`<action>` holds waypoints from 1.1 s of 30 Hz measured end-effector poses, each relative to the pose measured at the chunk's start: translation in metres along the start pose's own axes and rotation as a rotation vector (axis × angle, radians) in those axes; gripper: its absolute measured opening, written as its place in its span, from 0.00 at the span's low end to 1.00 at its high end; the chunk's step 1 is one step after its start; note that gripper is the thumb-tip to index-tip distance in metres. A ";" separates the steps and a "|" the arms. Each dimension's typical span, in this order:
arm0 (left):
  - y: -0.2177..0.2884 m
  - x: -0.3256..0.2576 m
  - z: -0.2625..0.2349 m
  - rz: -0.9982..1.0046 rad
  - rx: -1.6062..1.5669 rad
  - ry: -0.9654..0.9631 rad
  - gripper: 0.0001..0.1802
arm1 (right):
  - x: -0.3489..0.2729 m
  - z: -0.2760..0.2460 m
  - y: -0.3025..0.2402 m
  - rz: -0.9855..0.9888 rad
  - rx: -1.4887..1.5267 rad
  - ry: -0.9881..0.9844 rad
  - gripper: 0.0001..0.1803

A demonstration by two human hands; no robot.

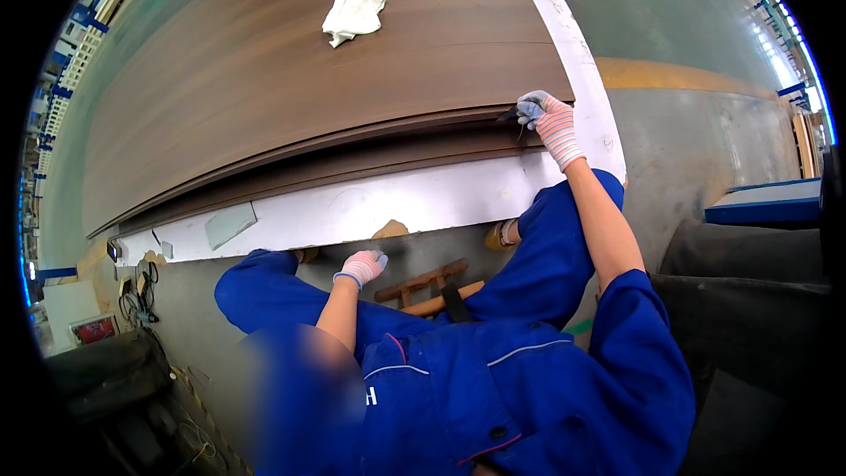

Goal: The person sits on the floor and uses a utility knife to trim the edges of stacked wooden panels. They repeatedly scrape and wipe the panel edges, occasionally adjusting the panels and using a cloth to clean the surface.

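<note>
My right hand (545, 120), in a striped pink-and-white glove with grey fingertips, is at the right end of the near edge of a large brown board (291, 70). Its fingers are closed on a small dark flat tool (508, 115), whose exact kind I cannot make out. Beneath that board's edge, the edge of another brown board (423, 157) shows. My left hand (362, 267), gloved alike, is held low in front of my left leg with its fingers curled in. Whether anything is inside it is hidden.
A crumpled white cloth (354, 13) lies on the upper board. The boards rest on a white surface (388, 201) with a grey flat piece (231, 226) at its near left. A wooden stool (443, 297) is between my legs. Cables (137, 300) lie on the floor at left.
</note>
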State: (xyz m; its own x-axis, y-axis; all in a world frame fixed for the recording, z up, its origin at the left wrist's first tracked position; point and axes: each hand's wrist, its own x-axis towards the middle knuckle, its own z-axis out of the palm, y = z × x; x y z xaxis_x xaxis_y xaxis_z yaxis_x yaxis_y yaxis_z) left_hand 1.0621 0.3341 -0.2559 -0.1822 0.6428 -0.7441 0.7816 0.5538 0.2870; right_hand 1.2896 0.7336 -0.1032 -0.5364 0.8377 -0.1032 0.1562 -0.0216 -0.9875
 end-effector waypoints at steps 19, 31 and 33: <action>0.004 -0.013 -0.006 0.034 -0.024 0.065 0.27 | -0.015 0.084 -0.001 -0.050 0.141 -0.042 0.07; 0.008 -0.018 -0.010 0.017 -0.020 0.051 0.23 | -0.018 0.140 0.011 -0.079 0.289 -0.046 0.07; 0.005 -0.017 -0.009 0.030 -0.039 0.056 0.22 | -0.015 0.144 0.012 -0.055 0.367 -0.082 0.07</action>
State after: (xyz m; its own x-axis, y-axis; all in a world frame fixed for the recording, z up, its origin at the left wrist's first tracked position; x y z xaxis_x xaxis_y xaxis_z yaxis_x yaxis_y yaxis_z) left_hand 1.0639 0.3311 -0.2362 -0.1933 0.6873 -0.7002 0.7633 0.5537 0.3328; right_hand 1.1800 0.6416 -0.1306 -0.6022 0.7971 -0.0434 -0.1744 -0.1844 -0.9672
